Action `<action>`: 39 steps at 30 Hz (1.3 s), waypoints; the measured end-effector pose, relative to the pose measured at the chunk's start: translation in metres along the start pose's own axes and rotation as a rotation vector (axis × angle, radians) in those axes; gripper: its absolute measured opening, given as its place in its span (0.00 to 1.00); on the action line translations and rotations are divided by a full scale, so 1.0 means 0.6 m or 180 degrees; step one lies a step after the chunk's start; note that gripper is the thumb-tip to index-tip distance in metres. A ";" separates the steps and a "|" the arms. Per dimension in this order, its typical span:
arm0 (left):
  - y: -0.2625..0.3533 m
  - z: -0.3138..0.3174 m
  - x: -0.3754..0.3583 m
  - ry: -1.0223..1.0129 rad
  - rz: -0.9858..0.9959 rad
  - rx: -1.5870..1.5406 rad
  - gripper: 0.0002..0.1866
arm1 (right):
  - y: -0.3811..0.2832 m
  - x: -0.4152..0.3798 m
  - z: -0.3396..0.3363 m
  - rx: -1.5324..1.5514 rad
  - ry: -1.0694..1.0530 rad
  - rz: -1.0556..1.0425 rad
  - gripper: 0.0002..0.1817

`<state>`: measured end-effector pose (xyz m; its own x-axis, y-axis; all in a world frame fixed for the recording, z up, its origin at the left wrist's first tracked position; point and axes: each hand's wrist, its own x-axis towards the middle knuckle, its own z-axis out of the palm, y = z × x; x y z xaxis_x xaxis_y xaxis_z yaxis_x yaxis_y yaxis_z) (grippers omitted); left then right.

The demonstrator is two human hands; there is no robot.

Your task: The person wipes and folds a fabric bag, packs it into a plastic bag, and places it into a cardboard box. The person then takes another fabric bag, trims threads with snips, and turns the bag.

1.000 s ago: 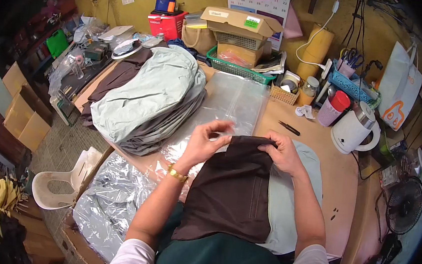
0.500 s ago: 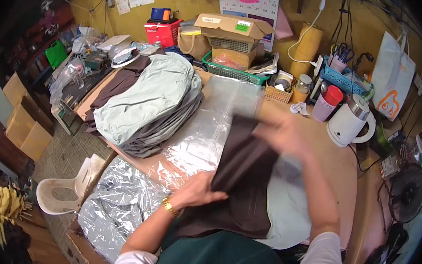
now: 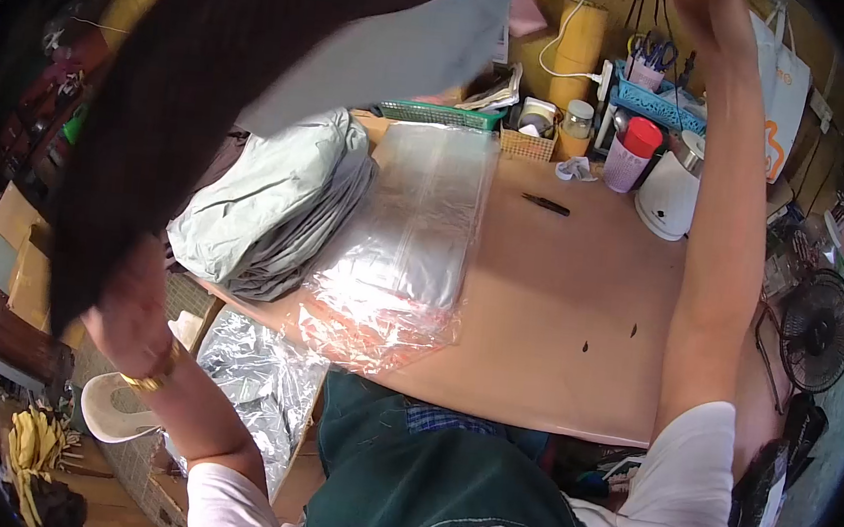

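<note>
A dark brown garment [image 3: 188,72] with a grey lining [image 3: 400,56] hangs lifted across the upper left of the view. My left hand [image 3: 132,313], gold bracelet on its wrist, grips the garment's lower end at the left. My right hand [image 3: 710,13] is raised at the top right and holds the other end, partly cut off by the frame edge. Below the garment lies a pile of clear plastic bags [image 3: 409,242] on the table [image 3: 557,326].
A stack of pale green and grey folded garments [image 3: 272,200] sits left of the bags. A white kettle [image 3: 664,189], red-lidded cup [image 3: 628,151], baskets and small scissors [image 3: 546,204] line the back. A fan [image 3: 817,333] stands right; bagged clothes [image 3: 261,380] and a white chair [image 3: 113,412] lie below left.
The brown garment, flat on the table a second ago, has been swept up off it. Both hands rose and spread apart, left hand low left, right hand high right. The view tilted.
</note>
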<state>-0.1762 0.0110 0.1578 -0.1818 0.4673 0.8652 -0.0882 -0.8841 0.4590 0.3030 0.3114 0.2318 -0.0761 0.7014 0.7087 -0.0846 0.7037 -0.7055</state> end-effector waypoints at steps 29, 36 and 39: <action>-0.170 0.196 -0.338 -0.3360 -0.2318 0.2168 0.18 | 0.105 -0.548 0.016 -0.1140 -0.0188 0.2419 0.13; -0.189 0.198 -0.332 -0.2540 -0.1907 0.2607 0.07 | 0.071 -0.589 0.011 -0.1604 0.0065 0.1808 0.17; -0.193 0.217 -0.322 -0.2091 -0.2286 0.2282 0.06 | 0.027 -0.615 0.101 -0.0825 -0.0512 0.2306 0.26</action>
<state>-0.0032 0.0241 -0.0360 0.2366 0.9489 0.2090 0.6362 -0.3139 0.7048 0.2695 0.0570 -0.0407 -0.1683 0.9845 0.0498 0.2739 0.0952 -0.9570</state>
